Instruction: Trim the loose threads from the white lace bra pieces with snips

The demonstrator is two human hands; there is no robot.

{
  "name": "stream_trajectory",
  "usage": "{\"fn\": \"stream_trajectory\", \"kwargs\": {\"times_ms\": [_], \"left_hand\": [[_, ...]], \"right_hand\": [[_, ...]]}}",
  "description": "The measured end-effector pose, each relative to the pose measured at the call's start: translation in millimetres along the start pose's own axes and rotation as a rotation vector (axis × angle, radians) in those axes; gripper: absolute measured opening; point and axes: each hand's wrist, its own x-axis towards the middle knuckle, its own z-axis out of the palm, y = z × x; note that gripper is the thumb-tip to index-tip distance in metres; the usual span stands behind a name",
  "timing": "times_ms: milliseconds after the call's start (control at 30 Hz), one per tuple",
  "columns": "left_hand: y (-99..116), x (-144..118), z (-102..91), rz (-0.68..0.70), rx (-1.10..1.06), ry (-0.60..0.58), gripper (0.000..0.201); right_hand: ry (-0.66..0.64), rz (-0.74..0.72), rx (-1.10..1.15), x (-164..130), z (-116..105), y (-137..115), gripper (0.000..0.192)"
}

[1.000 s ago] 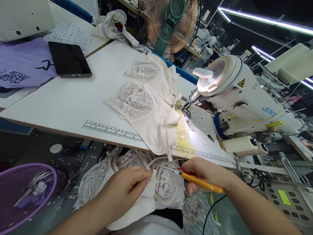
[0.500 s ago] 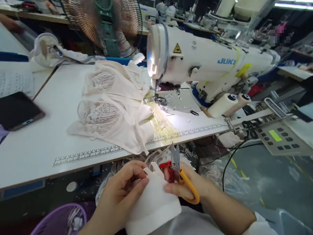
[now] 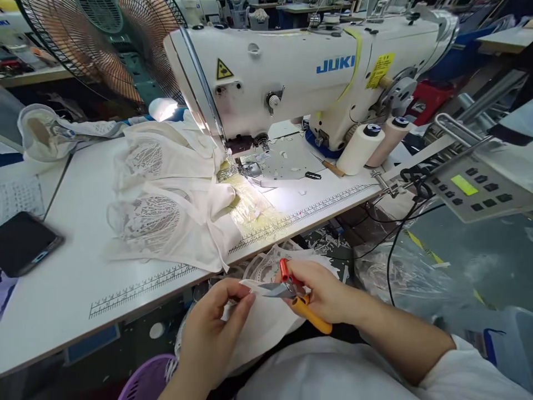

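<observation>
My left hand (image 3: 216, 328) pinches the edge of a white lace garment piece (image 3: 266, 322) held over my lap, below the table's front edge. My right hand (image 3: 325, 291) grips small thread snips (image 3: 287, 291) with red and orange handles. Their blades point left, at the cloth right by my left fingertips. More white lace pieces (image 3: 166, 205) lie piled on the white sewing table (image 3: 62, 278), left of the needle of the white JUKI sewing machine (image 3: 291, 66).
A black phone (image 3: 25, 241) lies at the table's left edge. Two thread cones (image 3: 358, 147) stand right of the machine, with a control panel (image 3: 470, 189) farther right. A fan (image 3: 104, 39) stands behind, a purple basket (image 3: 145, 380) sits below left, and cables and plastic bags hang at right.
The view has swung right and closer to the machine. My right hand turned the snips from pointing up to pointing left at the cloth edge. My left hand still holds the piece.
</observation>
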Motion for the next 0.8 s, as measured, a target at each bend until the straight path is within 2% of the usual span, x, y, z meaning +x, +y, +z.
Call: {"fn": "stream_trajectory", "kwargs": {"times_ms": [167, 267, 367, 467, 633, 700, 800], "left_hand": [[0, 1, 8.2, -0.146, -0.205, 0.154, 0.011], [4, 1, 12.1, -0.172, -0.295, 0.243, 0.015], [10, 0, 16.1, -0.206, -0.322, 0.262, 0.022], [13, -1, 18.7, -0.240, -0.282, 0.269, 0.019], [13, 5, 10.7, -0.239, -0.166, 0.152, 0.004], [18, 9, 4.0, -0.217, -0.103, 0.058, 0.007], [30, 15, -3.1, -0.086, -0.069, -0.144, 0.006]], "right_hand": [[0.054, -0.001, -0.085, -4, -6, 10, 0.013], [0.127, 0.052, -0.023, -8, -7, 15, 0.009], [0.209, 0.089, 0.063, -10, -4, 16, 0.007], [0.284, 0.129, 0.078, -9, 0, 17, 0.012], [0.311, 0.092, 0.066, -7, 0, 20, 0.011], [0.293, 0.063, 0.054, -9, -5, 18, 0.009], [0.308, 0.041, 0.146, -15, -17, 12, 0.005]]}}
